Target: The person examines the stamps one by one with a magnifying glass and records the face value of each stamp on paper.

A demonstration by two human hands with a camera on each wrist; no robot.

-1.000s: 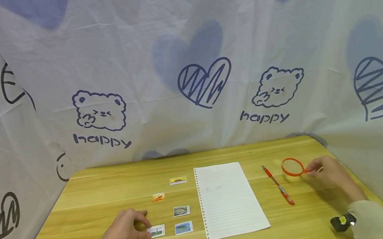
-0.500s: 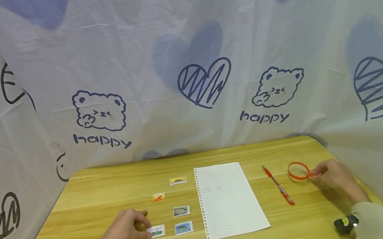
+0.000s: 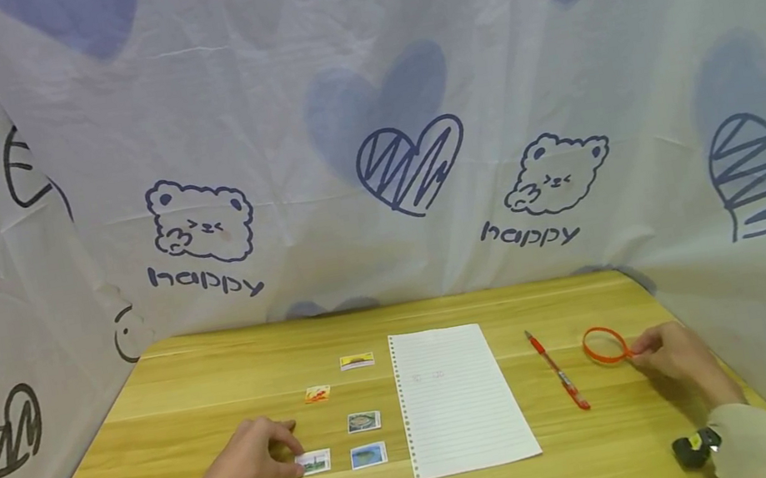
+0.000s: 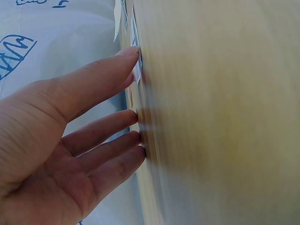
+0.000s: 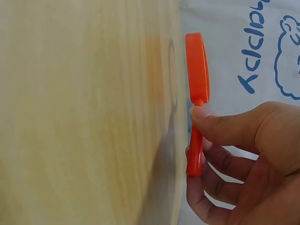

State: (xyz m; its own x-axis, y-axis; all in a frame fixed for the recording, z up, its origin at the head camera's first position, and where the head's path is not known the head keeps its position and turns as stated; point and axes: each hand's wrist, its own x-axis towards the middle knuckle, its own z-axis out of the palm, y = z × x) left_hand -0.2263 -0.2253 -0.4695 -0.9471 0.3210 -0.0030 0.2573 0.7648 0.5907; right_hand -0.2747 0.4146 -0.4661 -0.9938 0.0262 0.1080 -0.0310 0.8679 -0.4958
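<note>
In the head view my left hand (image 3: 250, 468) rests on the table with its thumb tip at the left edge of a small stamp (image 3: 315, 462) showing a green scene. The left wrist view shows the stamp (image 4: 136, 51) edge-on under the thumb, the other fingers reaching loosely to the wood. My right hand (image 3: 680, 358) grips the handle of a red-orange magnifying glass (image 3: 604, 346). Seen from the right wrist, the magnifying glass (image 5: 197, 70) is held just off the tabletop, thumb on one side of the handle and fingers curled on the other.
Several more stamps lie nearby: a blue one (image 3: 368, 455), a dark green one (image 3: 364, 421), a red-yellow one (image 3: 318, 394) and a yellow one (image 3: 357, 361). A lined paper sheet (image 3: 465, 411) occupies the middle of the table (image 3: 222, 367). Between sheet and magnifying glass lies a red pen (image 3: 557, 370).
My right hand has shifted right and a little toward me, carrying the magnifying glass farther from the pen. The left hand and the stamps stay where they were.
</note>
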